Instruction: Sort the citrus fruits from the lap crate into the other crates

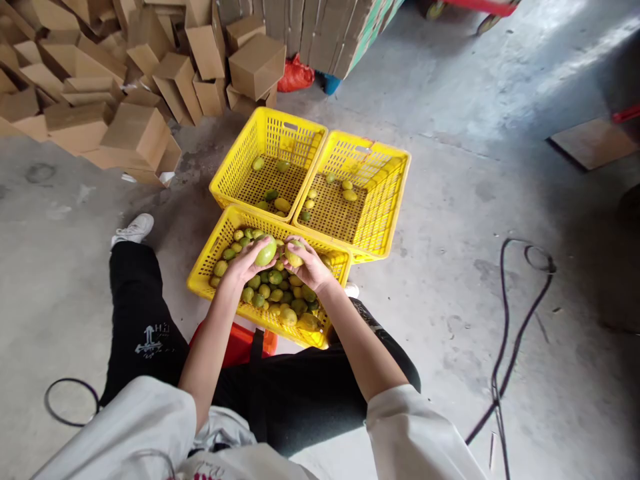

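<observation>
Above the nearest yellow crate [205,270], which holds many green and yellow fruits [289,315], both hands are raised close together. My left hand [250,260] is wrapped round a large green fruit [265,252]. In my right hand [309,265] is a yellow-green fruit [295,254], gripped between the fingers. Just beyond, two more yellow crates touch it: the left one [235,143] has several fruits scattered on its bottom, and the right one [387,200] also has several, mostly near its left side.
Brown cardboard boxes [135,137] are heaped at the back left, beside a red bag [296,75]. A red stool [235,345] shows under my legs. Black cable [505,380] lies on the floor at the right, and a flat board [595,143] farther back.
</observation>
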`<act>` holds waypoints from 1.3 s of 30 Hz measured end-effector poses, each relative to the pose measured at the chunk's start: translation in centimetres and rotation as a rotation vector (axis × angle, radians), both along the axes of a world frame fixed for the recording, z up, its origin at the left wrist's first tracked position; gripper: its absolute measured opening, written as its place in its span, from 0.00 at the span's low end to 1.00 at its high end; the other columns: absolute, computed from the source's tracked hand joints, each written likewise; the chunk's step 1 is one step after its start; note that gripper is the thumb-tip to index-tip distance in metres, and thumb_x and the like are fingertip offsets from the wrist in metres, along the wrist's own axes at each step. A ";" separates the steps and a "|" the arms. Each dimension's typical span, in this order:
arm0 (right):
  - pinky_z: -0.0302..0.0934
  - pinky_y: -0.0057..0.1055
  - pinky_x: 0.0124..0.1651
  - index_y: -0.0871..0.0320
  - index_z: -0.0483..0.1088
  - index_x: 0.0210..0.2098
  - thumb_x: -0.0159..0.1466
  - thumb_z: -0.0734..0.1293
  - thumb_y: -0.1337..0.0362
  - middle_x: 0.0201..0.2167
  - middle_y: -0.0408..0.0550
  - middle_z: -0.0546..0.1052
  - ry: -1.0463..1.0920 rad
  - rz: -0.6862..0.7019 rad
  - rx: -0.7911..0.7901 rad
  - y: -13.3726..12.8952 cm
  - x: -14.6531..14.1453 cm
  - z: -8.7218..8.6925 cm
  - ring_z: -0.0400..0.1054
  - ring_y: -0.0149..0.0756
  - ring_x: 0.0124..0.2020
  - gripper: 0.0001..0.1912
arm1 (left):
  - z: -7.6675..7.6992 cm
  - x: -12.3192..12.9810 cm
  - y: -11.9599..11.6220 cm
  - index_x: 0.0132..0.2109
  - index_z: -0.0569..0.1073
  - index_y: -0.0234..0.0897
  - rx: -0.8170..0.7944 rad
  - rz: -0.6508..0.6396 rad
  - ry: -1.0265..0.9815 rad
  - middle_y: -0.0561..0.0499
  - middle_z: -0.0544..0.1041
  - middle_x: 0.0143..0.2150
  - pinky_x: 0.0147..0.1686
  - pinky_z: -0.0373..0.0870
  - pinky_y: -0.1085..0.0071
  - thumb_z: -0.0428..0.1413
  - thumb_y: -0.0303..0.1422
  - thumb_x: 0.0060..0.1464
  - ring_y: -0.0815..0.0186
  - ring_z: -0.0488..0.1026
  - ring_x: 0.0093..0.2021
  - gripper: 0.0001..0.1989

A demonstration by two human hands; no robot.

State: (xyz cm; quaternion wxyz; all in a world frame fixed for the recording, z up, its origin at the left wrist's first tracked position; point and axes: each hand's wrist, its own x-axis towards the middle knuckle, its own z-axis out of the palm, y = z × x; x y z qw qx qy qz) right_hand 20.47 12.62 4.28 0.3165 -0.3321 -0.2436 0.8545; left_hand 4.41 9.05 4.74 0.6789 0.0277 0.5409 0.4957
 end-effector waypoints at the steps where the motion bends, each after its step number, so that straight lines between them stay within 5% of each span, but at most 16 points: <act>1: 0.62 0.26 0.25 0.54 0.68 0.38 0.51 0.77 0.58 0.29 0.41 0.73 0.002 0.005 -0.009 0.0 0.0 0.0 0.68 0.30 0.26 0.20 | 0.0 0.1 0.1 0.37 0.76 0.37 -0.017 0.007 0.005 0.46 0.77 0.34 0.33 0.79 0.70 0.63 0.34 0.55 0.62 0.77 0.37 0.06; 8: 0.71 0.35 0.29 0.53 0.67 0.41 0.49 0.71 0.59 0.33 0.45 0.77 0.098 -0.039 -0.069 0.7 0.1 -0.4 0.74 0.42 0.35 0.20 | -0.2 -0.5 0.4 0.40 0.77 0.36 -0.014 0.043 -0.076 0.43 0.79 0.41 0.37 0.78 0.71 0.48 0.42 0.66 0.62 0.78 0.42 0.17; 13: 0.71 0.29 0.31 0.53 0.66 0.40 0.49 0.78 0.61 0.33 0.42 0.76 0.024 -0.063 -0.087 0.3 0.1 -0.1 0.73 0.33 0.31 0.24 | 0.4 -0.9 0.2 0.42 0.77 0.36 0.012 0.135 -0.109 0.41 0.80 0.41 0.43 0.79 0.64 0.54 0.38 0.62 0.55 0.78 0.47 0.11; 18: 0.63 0.23 0.25 0.53 0.64 0.38 0.47 0.80 0.65 0.29 0.37 0.73 0.009 -0.060 -0.078 0.0 0.0 -0.4 0.69 0.28 0.27 0.25 | 0.9 -0.5 0.2 0.42 0.77 0.34 0.019 0.101 -0.113 0.41 0.80 0.38 0.39 0.79 0.67 0.55 0.37 0.62 0.58 0.79 0.41 0.11; 28: 0.71 0.34 0.33 0.52 0.65 0.39 0.51 0.68 0.64 0.31 0.42 0.77 0.098 -0.110 -0.163 0.8 0.0 -0.9 0.75 0.40 0.34 0.15 | -0.7 -0.2 0.2 0.40 0.77 0.35 0.061 0.089 -0.008 0.43 0.80 0.45 0.46 0.78 0.66 0.62 0.30 0.54 0.59 0.77 0.49 0.06; 32: 0.74 0.37 0.39 0.52 0.65 0.38 0.51 0.70 0.67 0.34 0.42 0.78 0.090 -0.108 -0.127 0.7 -0.1 -0.7 0.76 0.40 0.36 0.16 | -0.6 -0.4 0.5 0.41 0.77 0.36 0.008 0.097 -0.050 0.44 0.80 0.41 0.37 0.78 0.70 0.58 0.36 0.59 0.61 0.78 0.43 0.08; 39: 0.72 0.25 0.33 0.55 0.68 0.40 0.51 0.77 0.66 0.32 0.40 0.76 0.027 -0.002 -0.103 0.1 -0.3 -1.0 0.74 0.29 0.29 0.21 | 0.1 -0.5 0.6 0.41 0.78 0.35 -0.105 0.043 -0.089 0.43 0.78 0.30 0.28 0.74 0.72 0.43 0.46 0.68 0.63 0.76 0.30 0.24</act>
